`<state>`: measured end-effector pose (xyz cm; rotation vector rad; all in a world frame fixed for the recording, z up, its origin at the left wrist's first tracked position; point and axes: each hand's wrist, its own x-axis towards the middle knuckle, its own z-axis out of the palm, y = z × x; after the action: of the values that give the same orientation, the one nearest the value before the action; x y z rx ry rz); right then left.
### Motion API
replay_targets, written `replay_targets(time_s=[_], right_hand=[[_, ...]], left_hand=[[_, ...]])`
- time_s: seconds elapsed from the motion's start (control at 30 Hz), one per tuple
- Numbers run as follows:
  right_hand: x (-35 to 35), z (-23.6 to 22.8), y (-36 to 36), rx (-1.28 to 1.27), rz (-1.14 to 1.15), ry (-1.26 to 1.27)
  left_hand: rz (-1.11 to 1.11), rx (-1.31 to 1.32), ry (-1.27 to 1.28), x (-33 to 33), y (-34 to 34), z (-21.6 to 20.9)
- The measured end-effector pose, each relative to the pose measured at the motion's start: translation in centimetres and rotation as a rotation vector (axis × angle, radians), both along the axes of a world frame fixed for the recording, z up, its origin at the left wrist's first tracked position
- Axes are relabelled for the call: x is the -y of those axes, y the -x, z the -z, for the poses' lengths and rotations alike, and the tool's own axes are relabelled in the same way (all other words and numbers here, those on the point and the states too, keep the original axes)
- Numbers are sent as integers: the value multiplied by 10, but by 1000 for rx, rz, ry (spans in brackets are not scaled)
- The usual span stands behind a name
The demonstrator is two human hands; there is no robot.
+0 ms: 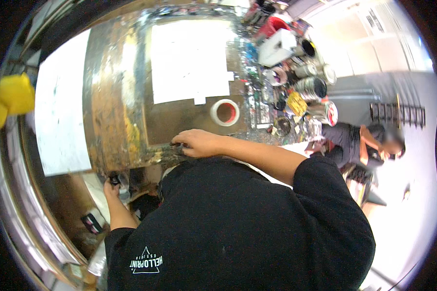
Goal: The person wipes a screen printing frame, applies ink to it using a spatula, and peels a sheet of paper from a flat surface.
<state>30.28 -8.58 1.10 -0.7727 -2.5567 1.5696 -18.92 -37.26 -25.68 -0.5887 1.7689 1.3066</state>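
My right hand (201, 143) is at the near edge of a worn, paint-stained worktable (116, 97), with its fingers bent over that edge. Low beside the table's near left corner, my left hand (111, 188) is closed around a small dark thing (114, 180) that I cannot make out. A large white sheet (189, 60) lies on a brown board (172, 121), with small white tabs at its lower and right edges. Between this sheet and my right hand, a roll of tape (213, 114) lies flat, its core reddish inside. Another white sheet (60, 106) covers the table's left end.
Jars, cans and a white box (277, 47) crowd the table's right side, along with a red container (273, 26). A person (354, 143) in dark clothes is farther right. Something yellow (15, 97) hangs at far left. A small black object (91, 223) lies below the table.
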Motion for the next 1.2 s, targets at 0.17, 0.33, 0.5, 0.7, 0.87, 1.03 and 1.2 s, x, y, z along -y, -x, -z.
replay_targets(time_s=[0.17, 0.33, 0.5, 0.7, 0.87, 1.03, 1.2], right_hand=[[22, -5, -115, -19, 493, -103], [57, 25, -221, 315, 1042, -359], [8, 74, -277, 579, 1259, -585], [-30, 106, -289, 929, 1203, -531], [-29, 120, -293, 722, 1342, -529], [-12, 91, -284, 583, 1486, -366], [24, 30, -278, 322, 1429, -322]], left_hand=[[53, -286, 173, -77, -33, -40], [-67, -931, 776, -116, -111, -112], [712, -1481, 264, -155, -180, -138], [1012, -1180, -15, -217, -290, -165], [1032, -1145, -225, -220, -310, -131], [1052, -868, -158, -229, -308, -155], [936, -972, -264, -233, -292, -136]])
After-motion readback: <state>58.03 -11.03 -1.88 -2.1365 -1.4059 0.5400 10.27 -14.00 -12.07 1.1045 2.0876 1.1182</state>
